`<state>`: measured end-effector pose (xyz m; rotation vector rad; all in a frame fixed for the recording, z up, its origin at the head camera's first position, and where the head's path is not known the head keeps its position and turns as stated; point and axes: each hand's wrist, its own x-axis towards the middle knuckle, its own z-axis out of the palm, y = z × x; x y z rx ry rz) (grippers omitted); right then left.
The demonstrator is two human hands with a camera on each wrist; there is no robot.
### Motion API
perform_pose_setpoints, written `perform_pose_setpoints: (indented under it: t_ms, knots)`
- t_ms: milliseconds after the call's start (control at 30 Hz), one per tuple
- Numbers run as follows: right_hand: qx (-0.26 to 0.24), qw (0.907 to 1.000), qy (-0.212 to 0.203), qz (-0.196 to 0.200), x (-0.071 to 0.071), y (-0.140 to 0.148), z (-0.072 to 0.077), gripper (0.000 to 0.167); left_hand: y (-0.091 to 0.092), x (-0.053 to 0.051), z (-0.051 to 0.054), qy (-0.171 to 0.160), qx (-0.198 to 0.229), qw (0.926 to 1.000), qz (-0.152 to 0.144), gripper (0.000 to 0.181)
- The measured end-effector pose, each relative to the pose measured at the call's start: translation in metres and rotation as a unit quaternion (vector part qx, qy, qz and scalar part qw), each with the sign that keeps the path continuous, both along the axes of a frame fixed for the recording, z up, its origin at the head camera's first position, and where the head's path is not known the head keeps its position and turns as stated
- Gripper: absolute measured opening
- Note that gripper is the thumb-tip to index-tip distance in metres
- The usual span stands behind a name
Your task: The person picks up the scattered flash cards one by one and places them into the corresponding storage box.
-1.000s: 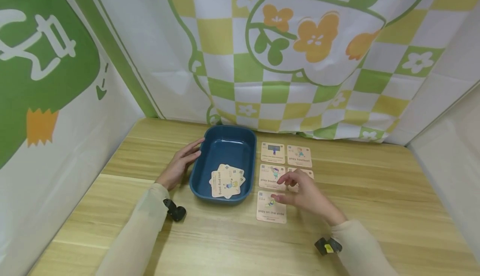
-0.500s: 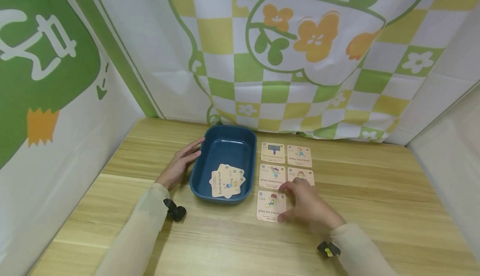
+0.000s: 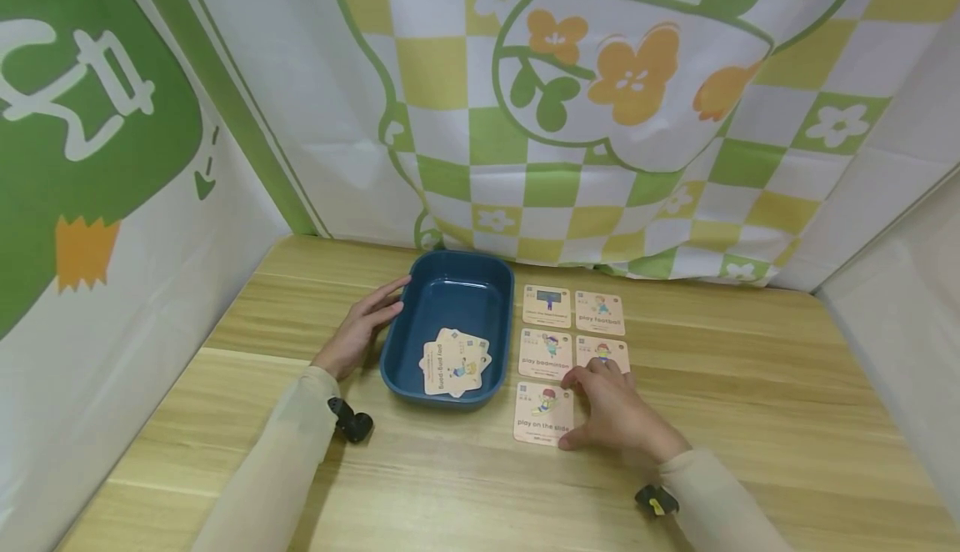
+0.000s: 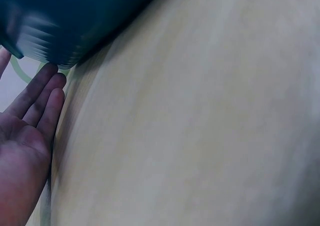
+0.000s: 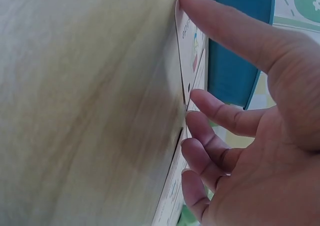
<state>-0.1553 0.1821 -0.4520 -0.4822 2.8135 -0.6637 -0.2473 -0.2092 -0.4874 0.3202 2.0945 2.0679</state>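
Observation:
In the head view my left hand [image 3: 362, 328] rests its straight fingers against the left side of a dark blue tray [image 3: 390, 360]. The left wrist view shows its fingertips by the tray's outer wall [image 4: 75, 25]. My right hand [image 3: 618, 410] holds the "play on the slide" card [image 3: 542, 414] flat on the table, thumb at its lower right corner and index finger at its upper right corner. The other fingers lie bent over the lower part of a neighbouring card [image 3: 596, 349]. Above are the "play badminton" card [image 3: 543, 353], the "play football" card [image 3: 600, 312] and a blackboard card [image 3: 546, 306].
Several overlapping cards [image 3: 453, 368] lie in the tray's near end, "play ping-pong" on top. All stands on a wooden table [image 3: 450, 485]. A patterned curtain [image 3: 555, 193] closes off the back, and a white and green wall cloth [image 3: 187, 285] the left.
My right hand has come down and slightly right, from above the cards onto the right corners of the "play on the slide" card. The left hand and tray have stayed put.

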Motion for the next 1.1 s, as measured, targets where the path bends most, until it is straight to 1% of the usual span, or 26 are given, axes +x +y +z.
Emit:
perform_pose_setpoints:
  t_ms: [167,267,467,600,800,967,1100]
  knots:
    - [-0.003,1.0,-0.007,-0.003,-0.001,-0.001,0.0,0.071,0.0,0.0,0.0,-0.001,-0.001,1.0,0.0,0.053]
    - [-0.012,0.9999,-0.006,-0.003,-0.001,-0.001,0.0,0.068,0.0,0.0,0.0,0.0,-0.001,1.0,0.0,0.053]
    - [-0.045,0.9989,0.006,0.007,-0.001,0.0,0.001,0.061,0.0,0.0,-0.001,0.0,-0.002,1.0,0.0,0.053]
    - [-0.076,0.9971,0.005,0.004,-0.001,0.001,0.002,0.053,0.0,0.0,0.0,0.0,-0.002,1.0,-0.002,0.053]
    - [-0.127,0.9918,-0.003,-0.011,-0.002,0.006,0.003,0.041,0.0,0.001,0.0,-0.001,0.005,1.0,-0.003,0.053]
    - [-0.171,0.9851,-0.016,0.0,-0.003,0.01,0.007,0.028,0.0,0.0,0.001,0.001,0.005,1.0,-0.004,0.053]
    - [-0.194,0.9808,-0.019,0.011,-0.005,0.013,0.009,0.018,0.0,0.001,0.001,0.001,0.005,1.0,-0.003,0.053]
